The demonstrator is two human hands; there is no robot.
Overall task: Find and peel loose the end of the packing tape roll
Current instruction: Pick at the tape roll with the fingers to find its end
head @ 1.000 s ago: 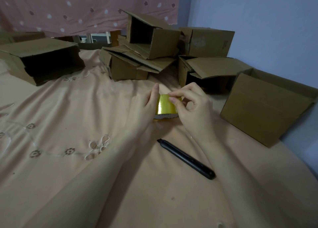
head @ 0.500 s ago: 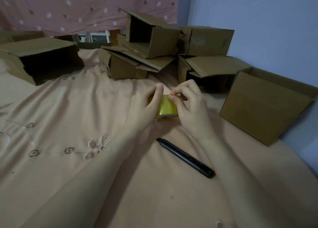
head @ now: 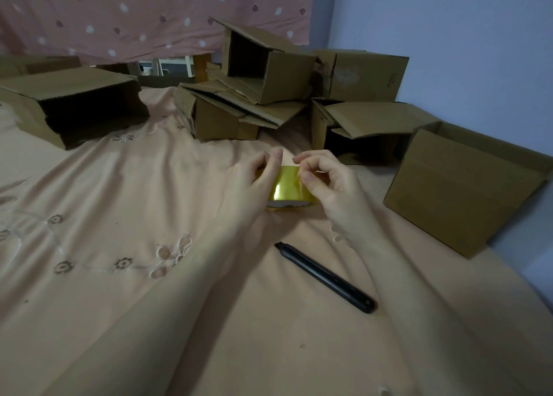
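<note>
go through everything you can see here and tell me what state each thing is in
tape roll: held between both hands, no loose end visible
left hand: grips the roll
right hand: pinches at the roll's top edge
black pen: lying flat, untouched
nearest box: top open

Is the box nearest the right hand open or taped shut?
Open: the cardboard box shows raised flaps along its top edge and no tape on it.

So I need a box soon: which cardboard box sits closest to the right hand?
The large brown cardboard box at the far right, against the blue wall; the other boxes lie farther back behind the yellow tape roll.
</note>
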